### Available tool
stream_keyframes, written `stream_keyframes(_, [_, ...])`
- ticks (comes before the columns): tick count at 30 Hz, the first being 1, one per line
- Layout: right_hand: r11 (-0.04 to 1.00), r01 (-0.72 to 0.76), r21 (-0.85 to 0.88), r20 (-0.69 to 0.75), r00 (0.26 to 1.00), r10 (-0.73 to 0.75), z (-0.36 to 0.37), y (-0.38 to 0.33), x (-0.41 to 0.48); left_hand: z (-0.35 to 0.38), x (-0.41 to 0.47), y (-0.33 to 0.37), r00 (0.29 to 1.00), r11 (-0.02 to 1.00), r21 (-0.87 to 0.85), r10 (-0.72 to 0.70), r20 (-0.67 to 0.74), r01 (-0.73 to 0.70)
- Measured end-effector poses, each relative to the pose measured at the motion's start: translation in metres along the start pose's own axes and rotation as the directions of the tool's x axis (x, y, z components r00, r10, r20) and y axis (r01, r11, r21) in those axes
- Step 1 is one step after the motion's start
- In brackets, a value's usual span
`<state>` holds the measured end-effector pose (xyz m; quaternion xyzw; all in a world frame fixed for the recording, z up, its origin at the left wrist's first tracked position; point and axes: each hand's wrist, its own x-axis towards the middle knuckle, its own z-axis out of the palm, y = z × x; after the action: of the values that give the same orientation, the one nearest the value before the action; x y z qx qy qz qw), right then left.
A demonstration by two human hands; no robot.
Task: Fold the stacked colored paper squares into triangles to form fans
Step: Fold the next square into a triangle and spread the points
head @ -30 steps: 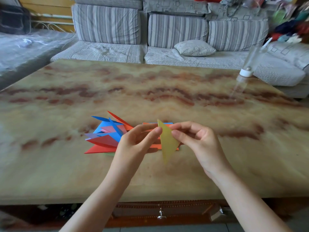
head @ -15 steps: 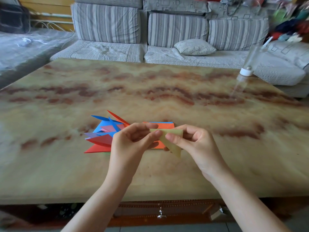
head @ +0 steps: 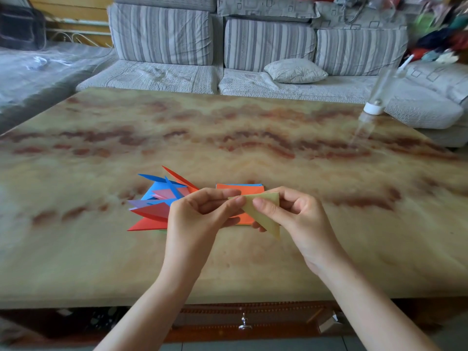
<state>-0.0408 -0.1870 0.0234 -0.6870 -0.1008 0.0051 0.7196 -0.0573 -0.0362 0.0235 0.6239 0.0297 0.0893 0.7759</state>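
Both hands hold a pale yellow-green paper folded into a triangle (head: 266, 214) just above the table. My left hand (head: 200, 216) pinches its left tip between thumb and fingers. My right hand (head: 293, 216) pinches the fold with thumb on top, the triangle's point hanging down to the right. Behind the hands lies the flat stack of paper squares (head: 243, 190), orange on top with blue edges beneath. To its left spreads a pile of folded triangles (head: 157, 201) in red, blue, pink and purple, partly hidden by my left hand.
The marbled tabletop (head: 253, 138) runs wide around the papers. A clear bottle with a white cap (head: 374, 105) stands at the far right edge. A grey striped sofa (head: 253, 46) lies behind the table, and a drawer knob (head: 244, 324) sits under the near edge.
The yellow-green paper stood upright between my hands a second ago; it has since been turned and folded down into a flatter triangle, with my hands drawn closer together.
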Motion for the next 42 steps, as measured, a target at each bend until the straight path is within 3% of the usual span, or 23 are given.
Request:
stream_keyframes(14, [0.998,0.039,-0.048,0.013,0.999,-0.038,-0.002,0.001,0.001,-0.002,0.001,0.001,0.995,0.998,0.055,-0.029,0.099,0.023])
stream_keyframes(19, [0.992,0.039,-0.118,0.044,0.998,-0.034,-0.004,0.0,0.001,-0.002,-0.001,-0.001,0.99,0.973,0.213,0.066,0.125,-0.091])
stream_keyframes(23, [0.997,-0.007,-0.071,0.033,0.999,0.01,-0.006,-0.003,0.001,-0.001,-0.001,-0.002,0.992,0.969,0.214,0.107,0.07,-0.12])
stream_keyframes(33, [0.991,-0.129,-0.045,-0.034,0.991,0.128,-0.009,-0.007,0.002,0.003,-0.001,-0.001,0.997,0.983,0.173,0.057,0.061,-0.067])
stream_keyframes(42, [0.978,-0.208,-0.012,0.045,0.977,0.209,-0.016,-0.008,0.005,-0.001,0.001,0.0,0.996,0.98,0.19,0.04,0.085,-0.056])
